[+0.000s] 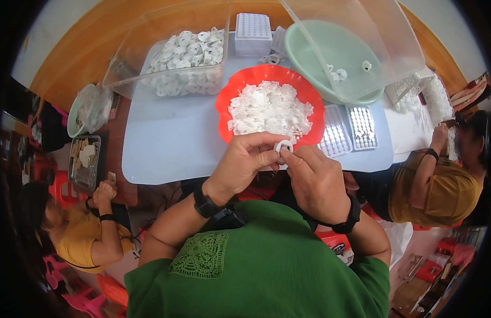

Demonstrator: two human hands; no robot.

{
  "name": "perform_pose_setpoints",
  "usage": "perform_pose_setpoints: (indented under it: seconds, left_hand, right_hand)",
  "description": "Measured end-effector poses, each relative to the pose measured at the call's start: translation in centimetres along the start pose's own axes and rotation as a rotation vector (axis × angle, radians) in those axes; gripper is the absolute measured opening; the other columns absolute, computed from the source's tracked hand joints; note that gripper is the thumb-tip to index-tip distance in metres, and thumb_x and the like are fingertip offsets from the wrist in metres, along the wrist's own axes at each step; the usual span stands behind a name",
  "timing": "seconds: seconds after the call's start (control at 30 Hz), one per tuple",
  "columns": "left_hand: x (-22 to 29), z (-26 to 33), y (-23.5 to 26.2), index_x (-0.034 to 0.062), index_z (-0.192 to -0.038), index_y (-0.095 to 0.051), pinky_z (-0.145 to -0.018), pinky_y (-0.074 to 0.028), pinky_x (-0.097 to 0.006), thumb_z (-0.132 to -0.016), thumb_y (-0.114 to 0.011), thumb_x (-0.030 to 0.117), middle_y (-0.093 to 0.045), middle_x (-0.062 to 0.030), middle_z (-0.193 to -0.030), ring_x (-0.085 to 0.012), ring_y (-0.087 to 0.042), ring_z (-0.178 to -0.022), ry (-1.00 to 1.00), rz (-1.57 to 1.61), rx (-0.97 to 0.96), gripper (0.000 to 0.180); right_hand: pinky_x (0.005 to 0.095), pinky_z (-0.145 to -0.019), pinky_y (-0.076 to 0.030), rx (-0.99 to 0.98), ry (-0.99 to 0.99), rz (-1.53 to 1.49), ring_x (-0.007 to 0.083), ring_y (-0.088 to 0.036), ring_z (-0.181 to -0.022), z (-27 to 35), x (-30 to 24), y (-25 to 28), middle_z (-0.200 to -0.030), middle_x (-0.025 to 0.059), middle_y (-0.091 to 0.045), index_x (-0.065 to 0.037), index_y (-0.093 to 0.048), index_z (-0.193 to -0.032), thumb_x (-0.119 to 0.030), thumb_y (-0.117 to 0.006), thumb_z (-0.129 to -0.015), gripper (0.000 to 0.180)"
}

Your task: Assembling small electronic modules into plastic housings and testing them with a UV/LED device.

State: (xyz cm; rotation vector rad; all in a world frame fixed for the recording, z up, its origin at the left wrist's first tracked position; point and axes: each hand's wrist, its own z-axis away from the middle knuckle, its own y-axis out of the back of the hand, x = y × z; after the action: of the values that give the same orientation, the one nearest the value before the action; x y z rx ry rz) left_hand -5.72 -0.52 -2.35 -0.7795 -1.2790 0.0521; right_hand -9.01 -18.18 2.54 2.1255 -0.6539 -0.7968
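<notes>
White ring [280, 144] is pinched by closed-in fingertips of the left hand [237, 165] and right hand [320, 183], near the red bowl [222, 106]; seemingly light, stiff, best held by its rim.

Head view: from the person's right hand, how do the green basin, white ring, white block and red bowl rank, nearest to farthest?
Right hand:
1. White ring, touching it
2. Red bowl, ahead and left
3. Green basin, right of the bowl
4. White block, far back, behind bowl

Left hand [239, 163] and right hand [318, 185] close together, fingers [262, 140] bent, 2 elbows [377, 245] wide apart.
</notes>
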Motion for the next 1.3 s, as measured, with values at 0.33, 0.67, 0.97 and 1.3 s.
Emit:
perform_pose_setpoints:
  seconds: [0.33, 0.67, 0.97, 1.3]
  left_hand:
    - [0.6, -0.3, -0.3, -0.0051, -0.119, -0.054, -0.065, -0.052, -0.024, -0.089, -0.058, 0.006, -0.064, -0.0116, -0.099, -0.0146, -0.061, -0.078, 0.008, 0.041, 0.021, 0.032]
    - [0.4, -0.9, -0.4, -0.0060, -0.118, -0.054, -0.062, -0.052, -0.025, -0.092, -0.057, 0.014, -0.063, -0.0112, -0.092, -0.0155, -0.062, -0.075, 0.037, -0.015, -0.001, 0.033]
    - [0.9, -0.3, -0.7, -0.0065, -0.117, -0.054, -0.062, -0.052, -0.024, -0.092, -0.056, 0.012, -0.064, -0.0120, -0.092, -0.0155, -0.063, -0.074, 0.034, -0.031, 0.083, 0.031]
    - [0.9, -0.2, -0.5, -0.0055, -0.118, -0.054, -0.060, -0.054, -0.024, -0.091, -0.057, 0.009, -0.065, -0.0115, -0.092, -0.0159, -0.065, -0.071, 0.061, 0.040, 0.047, 0.031]
  right_hand:
    - [0.0341, -0.057, -0.044, 0.200, -0.548, 0.025, 0.0262, -0.056, -0.061, 6.2, 9.4, 6.5, -0.071, 0.0143, -0.055, 0.001, -0.062, -0.091, 0.004, -0.062, -0.076, 0.015]
    - [0.0409, -0.067, -0.048, 0.010, -0.628, 0.407, 0.0334, -0.059, -0.073, 10.9, 18.6, 6.7, -0.077, 0.0136, -0.060, -0.003, -0.064, -0.077, -0.005, -0.059, -0.075, 0.006]
    - [0.0425, -0.064, -0.048, -0.040, -0.642, 0.463, 0.0329, -0.059, -0.071, 10.3, 19.7, 4.8, -0.075, 0.0126, -0.059, -0.003, -0.062, -0.067, -0.009, -0.059, -0.073, 0.009]
    - [0.0417, -0.066, -0.048, -0.050, -0.595, 0.409, 0.0332, -0.060, -0.075, 10.4, 19.2, 5.2, -0.080, 0.0124, -0.061, -0.004, -0.062, -0.079, -0.006, -0.060, -0.072, 0.009]
